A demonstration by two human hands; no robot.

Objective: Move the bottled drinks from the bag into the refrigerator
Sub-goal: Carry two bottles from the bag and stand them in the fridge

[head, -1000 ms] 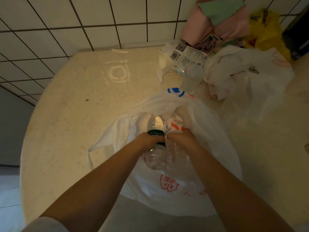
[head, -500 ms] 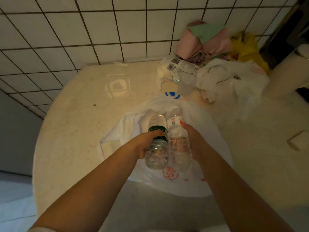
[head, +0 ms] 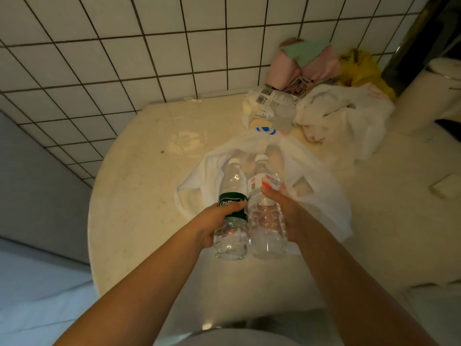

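Gripping one clear bottle in each of two hands, a person holds both drinks side by side above a pale counter (head: 129,196), just clear of the open white plastic bag (head: 331,211) that lies slumped under and behind them. The left hand (head: 217,218) wraps around the green-labelled bottle (head: 230,208) at its label band; the right hand (head: 282,211) curls around the red-and-white-labelled bottle (head: 267,208) just below its label. Both bottles tilt with caps pointing away from the person and bases toward the body, touching along their sides, a pairing that likely lets both travel to the refrigerator in one trip. No refrigerator can be made out for certain from where the camera looks. Farther back against the tiled wall (head: 124,58) sit another crumpled white bag (head: 354,113), folded pink and green cloths (head: 306,61) and a yellow bag (head: 359,68), well apart from the hands.
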